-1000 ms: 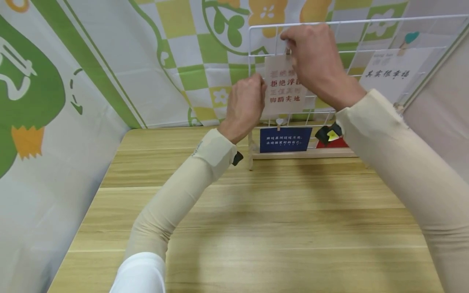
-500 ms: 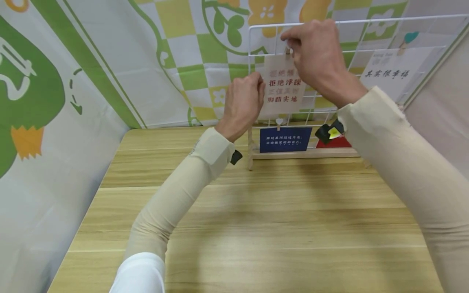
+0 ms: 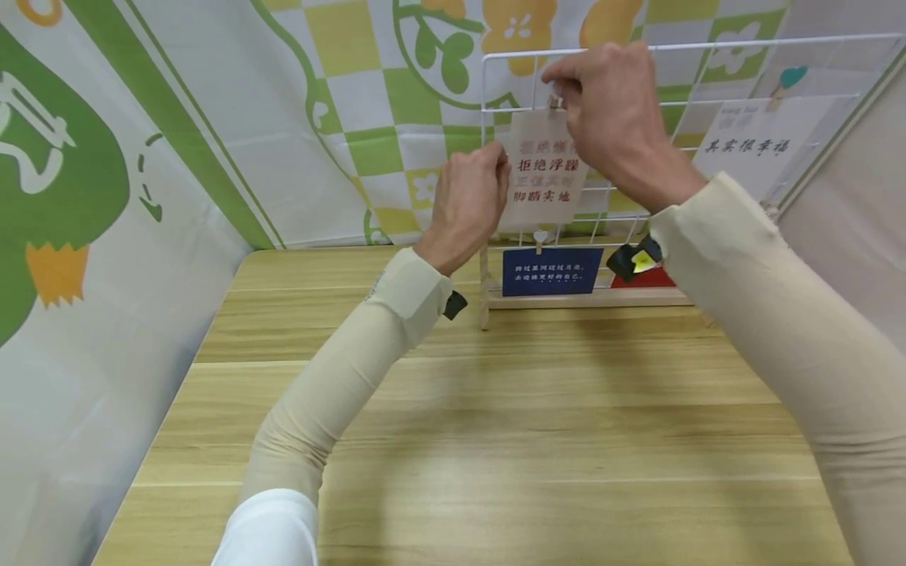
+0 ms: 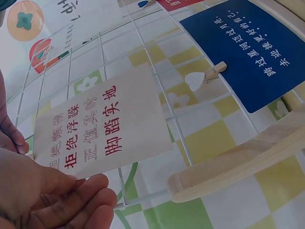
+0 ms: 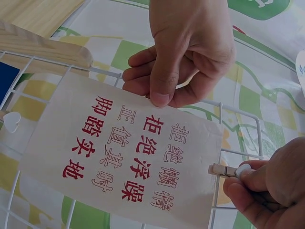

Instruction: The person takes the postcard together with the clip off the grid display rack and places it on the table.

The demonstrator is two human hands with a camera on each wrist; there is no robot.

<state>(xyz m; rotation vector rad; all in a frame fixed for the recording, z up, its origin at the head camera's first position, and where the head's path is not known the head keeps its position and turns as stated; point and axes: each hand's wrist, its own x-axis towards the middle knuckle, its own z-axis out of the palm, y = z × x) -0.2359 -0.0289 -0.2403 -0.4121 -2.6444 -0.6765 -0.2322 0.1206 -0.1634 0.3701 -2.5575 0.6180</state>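
Observation:
A cream card [image 5: 114,152] with red writing lies against a white wire grid rack [image 3: 708,45]. My left hand [image 3: 470,200] pinches the card's left edge between thumb and fingers, as the left wrist view shows. At the card's top edge, a small wooden clothespin [image 5: 221,170] with a pale heart-shaped end grips the paper next to a grid wire. My right hand [image 3: 623,118] pinches that clothespin's heart end between thumb and finger. In the head view the right hand covers the card's upper right part.
Below the cream card hangs a blue card [image 3: 552,271] on a white-heart clothespin [image 4: 202,78]. A red card [image 3: 654,277] is partly hidden by the right wrist. At the right, a white card [image 3: 750,149] hangs from a teal-heart clothespin [image 3: 792,77]. The rack stands on a wooden table [image 3: 495,432].
The cream card has shifted slightly left and tilted a little, so more of its writing shows beside the right hand. Both hands keep nearly the same places and grips.

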